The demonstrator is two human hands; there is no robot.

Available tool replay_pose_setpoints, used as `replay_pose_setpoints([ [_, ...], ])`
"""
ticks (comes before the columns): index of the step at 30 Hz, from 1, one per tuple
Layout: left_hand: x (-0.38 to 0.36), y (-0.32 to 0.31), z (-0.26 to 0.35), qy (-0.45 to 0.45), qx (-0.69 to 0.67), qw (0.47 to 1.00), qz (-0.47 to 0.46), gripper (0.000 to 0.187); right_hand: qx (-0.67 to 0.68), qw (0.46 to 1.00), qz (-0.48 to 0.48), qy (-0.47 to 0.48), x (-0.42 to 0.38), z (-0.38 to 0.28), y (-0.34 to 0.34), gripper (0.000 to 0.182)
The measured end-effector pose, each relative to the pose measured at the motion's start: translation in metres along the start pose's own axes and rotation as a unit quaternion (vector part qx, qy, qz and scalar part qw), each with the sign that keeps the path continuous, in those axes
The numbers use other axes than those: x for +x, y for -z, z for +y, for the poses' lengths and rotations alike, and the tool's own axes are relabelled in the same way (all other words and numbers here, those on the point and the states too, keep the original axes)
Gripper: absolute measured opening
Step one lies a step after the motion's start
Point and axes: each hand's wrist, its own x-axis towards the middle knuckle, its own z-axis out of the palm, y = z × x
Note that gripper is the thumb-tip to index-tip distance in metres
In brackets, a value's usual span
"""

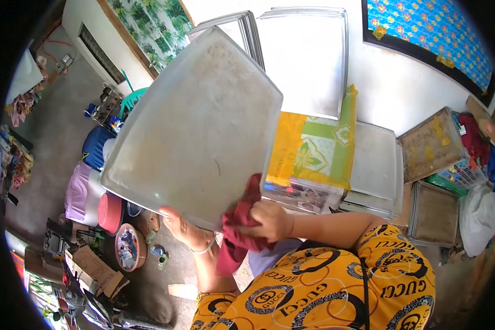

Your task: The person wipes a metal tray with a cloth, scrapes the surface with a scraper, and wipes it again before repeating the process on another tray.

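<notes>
A large grey metal tray (195,121) is held up, tilted, in front of me. My left hand (182,228) grips its lower edge, with part of the fingers hidden behind the tray. A dark red cloth (235,236) is bunched in my right hand (269,221) and touches the tray's lower right edge. The cloth hangs down between my two forearms. Faint stains and a small dark curved mark show on the tray's surface.
Behind the tray, more trays (302,60) lean on the wall above a taped box (319,151). Other trays (374,165) stand to the right, near a white bag (478,217). At the lower left are a basin of cloths (131,247), cardboard (96,272) and a motorbike.
</notes>
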Motion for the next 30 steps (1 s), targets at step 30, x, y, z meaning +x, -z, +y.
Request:
replay_pose_setpoints([
  [30, 0.111, 0.082, -0.13, 0.245, -0.067, 0.95, -0.182, 0.034, 0.427, 0.75, 0.453, -0.224, 0.066, 0.171, 0.269, 0.041],
])
